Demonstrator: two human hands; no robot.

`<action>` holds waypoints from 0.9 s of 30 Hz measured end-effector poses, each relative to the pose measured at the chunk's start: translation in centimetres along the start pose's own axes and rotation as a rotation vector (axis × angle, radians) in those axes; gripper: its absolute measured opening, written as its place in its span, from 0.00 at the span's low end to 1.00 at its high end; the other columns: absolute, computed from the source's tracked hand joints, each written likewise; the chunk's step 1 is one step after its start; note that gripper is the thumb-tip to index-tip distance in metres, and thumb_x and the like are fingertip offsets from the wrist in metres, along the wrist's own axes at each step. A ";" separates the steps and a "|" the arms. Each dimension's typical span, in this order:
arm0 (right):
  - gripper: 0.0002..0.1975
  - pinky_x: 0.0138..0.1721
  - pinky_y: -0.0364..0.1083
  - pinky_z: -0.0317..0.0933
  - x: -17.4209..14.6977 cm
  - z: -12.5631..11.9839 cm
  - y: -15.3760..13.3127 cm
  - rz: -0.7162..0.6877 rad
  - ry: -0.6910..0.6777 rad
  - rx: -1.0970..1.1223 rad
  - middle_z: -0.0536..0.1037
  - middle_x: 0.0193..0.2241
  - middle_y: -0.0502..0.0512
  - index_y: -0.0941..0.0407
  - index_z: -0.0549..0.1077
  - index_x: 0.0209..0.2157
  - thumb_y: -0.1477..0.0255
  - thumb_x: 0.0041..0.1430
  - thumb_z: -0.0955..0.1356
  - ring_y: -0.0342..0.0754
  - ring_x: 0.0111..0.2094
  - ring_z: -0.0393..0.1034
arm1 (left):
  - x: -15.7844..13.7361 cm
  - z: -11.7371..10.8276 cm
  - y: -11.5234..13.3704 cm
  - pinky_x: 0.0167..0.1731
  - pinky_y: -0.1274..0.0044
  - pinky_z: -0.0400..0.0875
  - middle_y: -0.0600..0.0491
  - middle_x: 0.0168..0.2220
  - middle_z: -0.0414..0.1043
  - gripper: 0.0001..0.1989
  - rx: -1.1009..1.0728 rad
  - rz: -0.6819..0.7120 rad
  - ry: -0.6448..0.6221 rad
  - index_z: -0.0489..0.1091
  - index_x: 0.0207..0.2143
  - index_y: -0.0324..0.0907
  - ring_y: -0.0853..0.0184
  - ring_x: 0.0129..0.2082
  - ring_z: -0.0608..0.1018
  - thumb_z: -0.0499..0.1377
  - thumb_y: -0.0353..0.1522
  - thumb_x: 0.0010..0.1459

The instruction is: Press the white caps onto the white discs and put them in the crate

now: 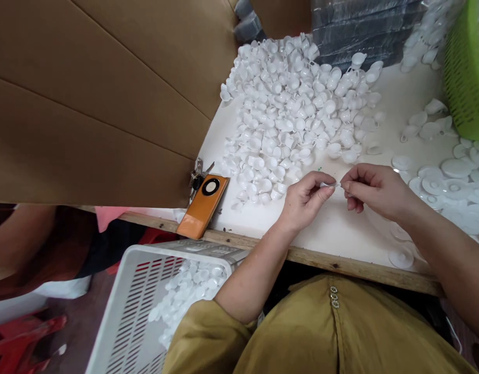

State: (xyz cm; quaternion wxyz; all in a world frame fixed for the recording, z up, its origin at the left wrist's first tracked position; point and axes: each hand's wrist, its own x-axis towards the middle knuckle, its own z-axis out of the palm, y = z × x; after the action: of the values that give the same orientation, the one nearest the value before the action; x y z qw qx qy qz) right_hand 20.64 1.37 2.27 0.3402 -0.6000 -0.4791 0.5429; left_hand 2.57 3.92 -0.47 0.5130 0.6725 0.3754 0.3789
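My left hand (305, 201) pinches a small white plastic piece (327, 184) between thumb and forefinger, above the white tabletop. Most of the piece is hidden by the fingers, so its kind does not show. Close to it on the right, my right hand (374, 188) is closed in a pinch at the piece's thin tip, its other fingers curled in. Behind both hands spreads a large heap of tiny white toy cups (286, 109). Small white saucers (453, 182) lie flat to the right, partly beneath my right forearm.
An orange phone (202, 208) and keys (196, 174) lie by a tall cardboard box (107, 104) on the left. Below the wooden table edge (336, 266) stands a grey crate (126, 291) holding white pieces. A green basket (463, 78) stands at right. Another person's arm (25, 236) shows far left.
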 end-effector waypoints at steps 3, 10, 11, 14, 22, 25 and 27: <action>0.03 0.25 0.45 0.60 -0.4 0.4 -0.4 -0.131 0.120 -0.257 0.72 0.17 0.49 0.54 0.70 0.27 0.74 0.53 0.66 0.46 0.21 0.68 | 0.1 0.3 0.2 0.30 0.79 0.71 0.54 0.29 0.71 0.17 -0.063 -0.091 0.018 0.69 0.37 0.40 0.72 0.29 0.75 0.59 0.45 0.57; 0.05 0.28 0.45 0.58 -0.8 0.8 -0.6 -0.274 0.179 -0.352 0.72 0.20 0.49 0.54 0.68 0.26 0.76 0.54 0.64 0.45 0.23 0.67 | 0.7 0.4 0.4 0.20 0.83 0.67 0.56 0.24 0.72 0.21 -0.322 -0.308 -0.033 0.62 0.31 0.40 0.76 0.20 0.72 0.59 0.50 0.55; 0.04 0.28 0.45 0.58 -0.7 0.8 -0.5 -0.271 0.158 -0.314 0.72 0.20 0.49 0.54 0.68 0.27 0.76 0.54 0.64 0.44 0.22 0.67 | 0.7 0.3 0.5 0.19 0.83 0.65 0.57 0.23 0.72 0.21 -0.386 -0.337 -0.042 0.62 0.31 0.40 0.76 0.19 0.72 0.59 0.50 0.55; 0.03 0.26 0.44 0.59 -0.6 1.0 -0.2 -0.290 0.101 -0.240 0.72 0.19 0.48 0.55 0.69 0.28 0.74 0.55 0.65 0.43 0.20 0.66 | 0.9 0.1 0.6 0.17 0.85 0.61 0.58 0.22 0.72 0.21 -0.563 -0.424 -0.074 0.61 0.34 0.41 0.77 0.17 0.71 0.60 0.49 0.54; 0.05 0.24 0.43 0.64 -0.2 1.5 0.5 -0.244 0.106 -0.062 0.72 0.20 0.48 0.56 0.71 0.31 0.68 0.57 0.67 0.43 0.21 0.69 | 0.9 -0.3 0.6 0.15 0.85 0.59 0.56 0.22 0.74 0.20 -0.804 -0.480 -0.112 0.59 0.38 0.43 0.74 0.16 0.72 0.61 0.46 0.55; 0.06 0.23 0.42 0.63 0.0 1.5 0.6 -0.263 0.132 -0.032 0.72 0.20 0.48 0.56 0.71 0.31 0.67 0.57 0.67 0.42 0.20 0.67 | 0.8 -0.2 0.5 0.16 0.85 0.61 0.55 0.23 0.74 0.21 -0.799 -0.515 -0.165 0.59 0.36 0.42 0.73 0.17 0.73 0.61 0.47 0.54; 0.06 0.23 0.42 0.63 0.0 1.5 0.7 -0.278 0.140 -0.021 0.72 0.20 0.48 0.56 0.72 0.32 0.67 0.57 0.67 0.42 0.20 0.66 | 0.8 -0.1 0.5 0.16 0.85 0.61 0.54 0.23 0.74 0.20 -0.798 -0.531 -0.189 0.60 0.34 0.41 0.73 0.18 0.74 0.61 0.47 0.54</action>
State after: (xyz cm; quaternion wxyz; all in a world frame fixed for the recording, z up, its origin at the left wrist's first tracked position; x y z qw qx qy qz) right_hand 19.31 0.98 1.38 0.4384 -0.5678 -0.5385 0.4421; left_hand 2.83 4.59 0.10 0.8415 0.3361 0.3110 0.2866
